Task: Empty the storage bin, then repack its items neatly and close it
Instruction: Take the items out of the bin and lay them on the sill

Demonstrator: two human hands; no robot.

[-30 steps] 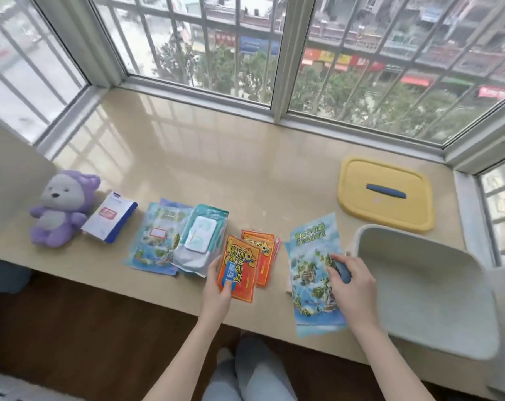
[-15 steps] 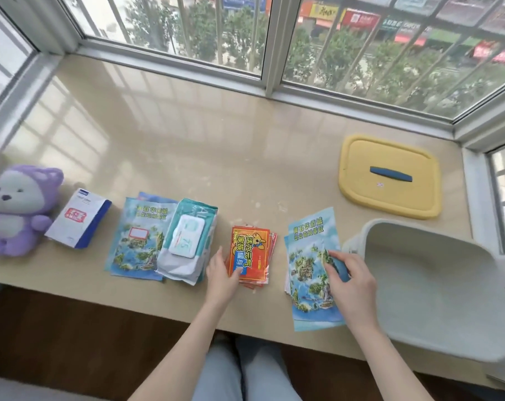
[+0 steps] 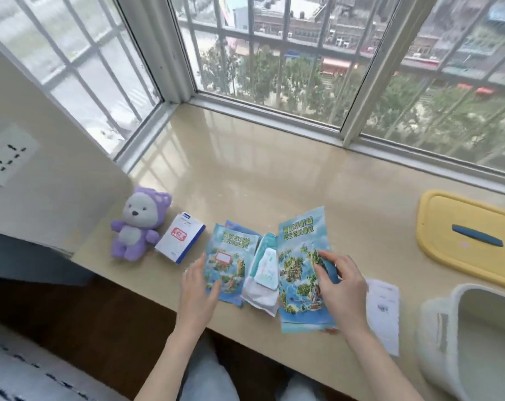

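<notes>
The white storage bin (image 3: 477, 342) stands empty at the right edge, and its yellow lid (image 3: 471, 238) lies behind it. On the sill lie a purple plush toy (image 3: 135, 227), a white and blue box (image 3: 179, 241), a blue brochure (image 3: 226, 261) and a wipes pack (image 3: 264, 273). My right hand (image 3: 341, 282) pinches a second blue brochure (image 3: 296, 273) together with a small dark blue object, and this brochure overlaps the wipes pack. A red corner (image 3: 329, 330) peeks out under it. My left hand (image 3: 199, 285) rests with straight fingers on the first brochure.
A white paper slip (image 3: 383, 311) lies between the second brochure and the bin. The beige sill (image 3: 274, 183) runs back to barred windows. A wall with a socket plate (image 3: 8, 154) bounds the left. My knees are below the sill's front edge.
My right hand slid the second brochure left over the orange packets, up against the wipes pack, uncovering a white slip. My left hand left the orange packets for the first brochure. The view swung left.
</notes>
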